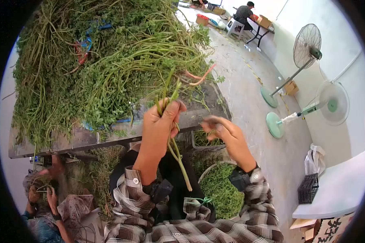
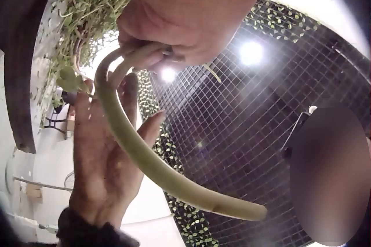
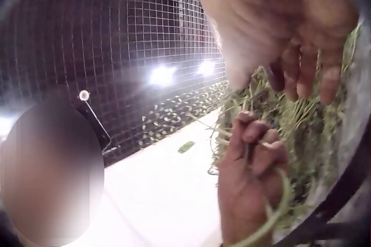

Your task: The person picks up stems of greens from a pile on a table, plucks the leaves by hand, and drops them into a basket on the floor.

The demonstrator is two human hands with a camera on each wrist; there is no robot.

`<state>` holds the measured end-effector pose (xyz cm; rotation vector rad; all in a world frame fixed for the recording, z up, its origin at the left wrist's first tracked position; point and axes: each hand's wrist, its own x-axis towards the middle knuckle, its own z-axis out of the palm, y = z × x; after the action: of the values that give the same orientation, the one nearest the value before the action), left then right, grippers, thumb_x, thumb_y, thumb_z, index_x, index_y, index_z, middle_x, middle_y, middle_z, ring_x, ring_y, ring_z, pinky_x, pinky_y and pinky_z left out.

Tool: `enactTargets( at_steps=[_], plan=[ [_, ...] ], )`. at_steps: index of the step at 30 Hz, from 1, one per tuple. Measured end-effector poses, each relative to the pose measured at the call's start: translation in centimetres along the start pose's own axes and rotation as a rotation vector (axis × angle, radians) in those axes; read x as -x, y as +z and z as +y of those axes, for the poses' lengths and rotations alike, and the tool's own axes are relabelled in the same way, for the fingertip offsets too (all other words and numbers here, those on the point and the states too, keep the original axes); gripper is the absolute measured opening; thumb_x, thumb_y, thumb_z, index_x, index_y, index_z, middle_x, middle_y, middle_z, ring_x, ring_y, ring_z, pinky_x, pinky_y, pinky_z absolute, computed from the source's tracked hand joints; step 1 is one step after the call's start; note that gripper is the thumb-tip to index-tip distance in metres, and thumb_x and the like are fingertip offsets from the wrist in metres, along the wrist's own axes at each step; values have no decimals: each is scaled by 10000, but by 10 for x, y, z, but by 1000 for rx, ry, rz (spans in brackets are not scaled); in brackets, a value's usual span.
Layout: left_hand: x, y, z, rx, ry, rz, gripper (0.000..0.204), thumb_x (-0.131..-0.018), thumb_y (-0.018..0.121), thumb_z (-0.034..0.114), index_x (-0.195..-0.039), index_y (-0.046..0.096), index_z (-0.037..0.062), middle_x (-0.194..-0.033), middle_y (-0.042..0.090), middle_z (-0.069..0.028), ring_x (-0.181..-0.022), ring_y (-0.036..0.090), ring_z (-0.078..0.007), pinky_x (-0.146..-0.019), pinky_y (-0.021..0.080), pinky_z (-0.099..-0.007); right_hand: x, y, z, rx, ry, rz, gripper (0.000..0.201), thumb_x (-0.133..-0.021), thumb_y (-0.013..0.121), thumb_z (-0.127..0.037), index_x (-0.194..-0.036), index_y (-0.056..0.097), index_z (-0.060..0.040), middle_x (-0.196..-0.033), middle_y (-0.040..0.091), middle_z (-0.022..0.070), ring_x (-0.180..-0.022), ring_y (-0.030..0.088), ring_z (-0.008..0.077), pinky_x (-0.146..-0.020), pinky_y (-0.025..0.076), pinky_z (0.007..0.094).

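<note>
Stems (image 1: pixel 183 170) were located in the left hand (image 1: pixel 156 129), above the near edge of the worktop (image 1: pixel 196 116), with their upper ends pointing toward the heap of greens (image 1: pixel 109 73) and one thick cut end extending down below the hand. The left fingers were curled and clamped on the stems, with the thumb pressed against them. The right hand (image 1: pixel 229 139) was positioned just beside the left hand, not touching it; its fingers were slightly bent and held nothing identifiable, and the thumb stood apart from them in the left wrist view. The heap covered most of the worktop, with a red strap (image 1: pixel 82 56) lying among the leaves. Beneath the near edge, a rectangular crate (image 1: pixel 209 148) contained green pieces, and nearer the wearer a round tub (image 1: pixel 210 167) was filled with greens. To the right, two floor fans (image 1: pixel 308 45) (image 1: pixel 332 103) stood near the wall, and a black crate (image 1: pixel 308 189) stood below a white bag (image 1: pixel 314 160). A seated person (image 1: pixel 243 14) worked at a far table (image 1: pixel 263 27). A second person's hands (image 1: pixel 52 199) were visible at lower left.
</note>
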<state>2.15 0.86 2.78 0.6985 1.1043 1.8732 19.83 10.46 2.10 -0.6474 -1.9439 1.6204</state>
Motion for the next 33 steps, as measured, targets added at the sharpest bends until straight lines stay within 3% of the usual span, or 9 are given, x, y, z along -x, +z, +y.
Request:
enactTargets(
  at_steps=[5, 7, 9, 18, 21, 23, 27, 31, 33],
  plan=[
    [3, -3, -1, -2, -13, -64, 236, -897, 543, 290, -873, 584, 59, -635, 445, 52, -473, 352, -10, -402, 285, -169, -54, 55, -16, -334, -161, -85, 345, -932, 449, -222, -1178, 498, 14, -1012, 590, 94, -862, 573, 133, -708, 501, 268],
    [4, -7, -4, 46, -45, -27, 230, -897, 544, 288, -883, 587, 62, -637, 458, 40, -480, 368, -16, -401, 288, -170, -63, 66, -26, -442, 13, -311, 343, -930, 456, -223, -1172, 496, 17, -1007, 583, 95, -814, 577, 126, -634, 513, 251],
    [1, -15, -3, 39, -41, -11, 233, -894, 549, 288, -893, 589, 58, -640, 467, 34, -487, 380, -19, -403, 288, -171, -66, 77, -27, -482, 40, -281, 326, -925, 468, -216, -1148, 508, 19, -1001, 583, 80, -769, 576, 116, -561, 505, 234],
    [1, -19, 4, 76, -122, -84, 212, -910, 519, 223, -970, 597, 35, -623, 455, 58, -501, 380, -24, -421, 281, -179, -73, 86, -22, -625, 13, -79, 263, -931, 450, -202, -1073, 526, 6, -989, 589, 87, -840, 571, 133, -666, 486, 253],
    [0, -19, 0, 50, -87, -102, 253, -920, 499, 245, -1000, 590, 24, -701, 525, 32, -549, 445, -31, -442, 347, -189, -73, 86, -19, -635, 24, -55, 224, -940, 432, -207, -985, 516, -4, -952, 580, 81, -839, 569, 131, -654, 487, 258],
    [0, -18, 2, 116, -129, -59, 278, -934, 464, 253, -1011, 579, 12, -813, 589, -14, -628, 538, -67, -520, 463, -218, -75, 88, -15, -692, -75, 22, 219, -953, 399, -218, -881, 480, -27, -935, 560, 77, -819, 568, 147, -644, 487, 273],
    [-2, -17, 7, 6, -23, 45, 297, -949, 425, 260, -999, 565, 3, -881, 610, -52, -708, 594, -111, -618, 527, -255, -78, 83, -19, -728, -95, 99, 250, -961, 374, -246, -816, 437, -53, -951, 541, 83, -806, 559, 168, -628, 486, 285],
    [-6, -27, 9, 67, 78, 122, 317, -958, 396, 270, -905, 553, 0, -805, 631, -92, -669, 620, -149, -620, 532, -264, -77, 77, -25, -906, -195, 162, 260, -961, 370, -282, -802, 415, -81, -724, 435, 21, -632, 462, 140, -548, 446, 273],
    [-7, -42, 12, 11, 202, 229, 338, -951, 396, 314, -857, 520, 14, -760, 612, -102, -610, 615, -172, -587, 529, -295, -68, 60, -27, -1049, -70, -63, 267, -957, 382, -288, -765, 383, -102, -624, 321, -24, -539, 348, 100, -450, 358, 234]
  ],
)
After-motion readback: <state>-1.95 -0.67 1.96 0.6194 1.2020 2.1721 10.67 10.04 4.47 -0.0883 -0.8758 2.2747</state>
